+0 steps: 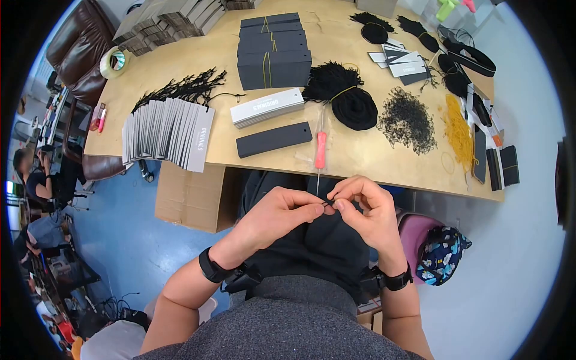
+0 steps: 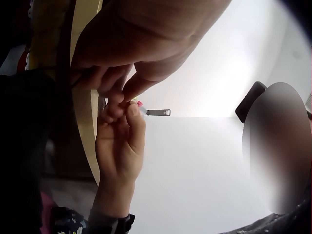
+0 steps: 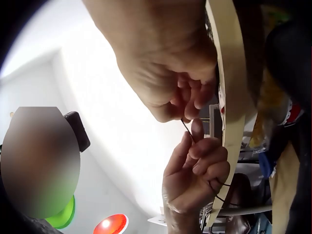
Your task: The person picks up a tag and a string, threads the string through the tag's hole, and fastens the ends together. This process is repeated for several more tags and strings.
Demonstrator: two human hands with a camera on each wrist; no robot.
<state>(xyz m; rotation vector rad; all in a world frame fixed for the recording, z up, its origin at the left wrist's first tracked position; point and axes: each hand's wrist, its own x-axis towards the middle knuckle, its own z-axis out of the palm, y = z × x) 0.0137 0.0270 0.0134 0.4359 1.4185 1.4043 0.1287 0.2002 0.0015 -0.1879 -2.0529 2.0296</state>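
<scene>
A person (image 1: 288, 324) pinched a thin black cord (image 3: 187, 127) in the fingertips of the left hand (image 1: 282, 213) and right hand (image 1: 370, 207), drawn close together above the lap (image 1: 306, 258), just off the front edge of a bench (image 1: 396, 167). Loose strands (image 3: 217, 196) hung by the left hand. The fine work seemed to call for light pressure, a short, taut span and untangled ends. A red-handled tool (image 1: 321, 151) jutted over the edge near the fingers, where a careless jerk could have snagged the cord.
</scene>
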